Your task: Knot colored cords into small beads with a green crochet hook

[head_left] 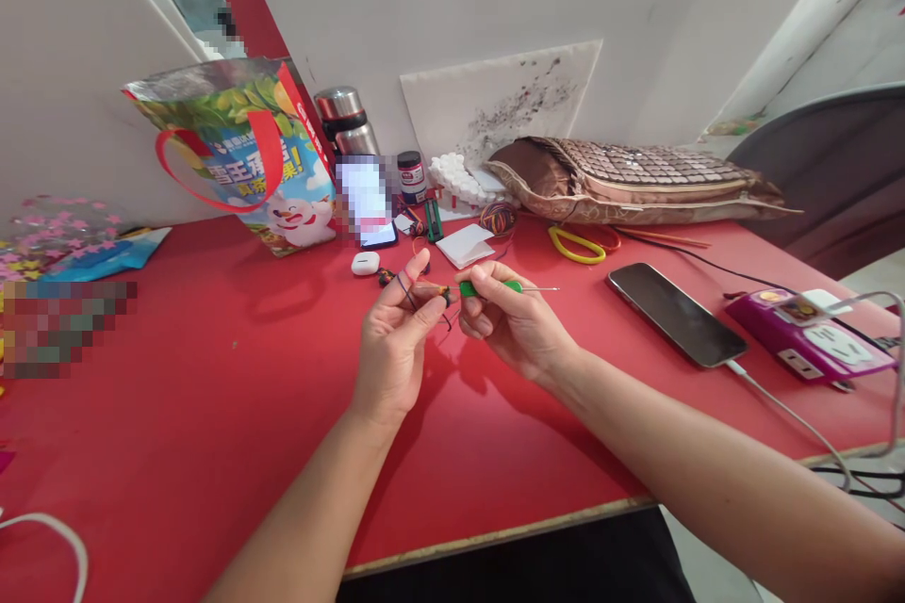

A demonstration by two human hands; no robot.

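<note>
My left hand (396,344) pinches a small dark, multicoloured piece of yarn work (445,296) between thumb and fingers. A dark strand of yarn (405,290) runs around its raised index finger. Close beside it on the right, my right hand (516,320) grips a crochet hook by its green handle (514,285). One thin metal end of the hook sticks out to the right; the other points at the yarn work. Whether that end passes through a stitch is too small to tell. A ball of multicoloured yarn (498,219) lies farther back on the table.
On the red table (212,452) stand a gift bag (283,179), a steel flask (346,118) and a propped lit phone (364,198). Ahead are a white earbud case (366,264), folded paper (465,246) and yellow-handled scissors (576,245). A charging phone (675,313) and purple power strip (806,334) lie right.
</note>
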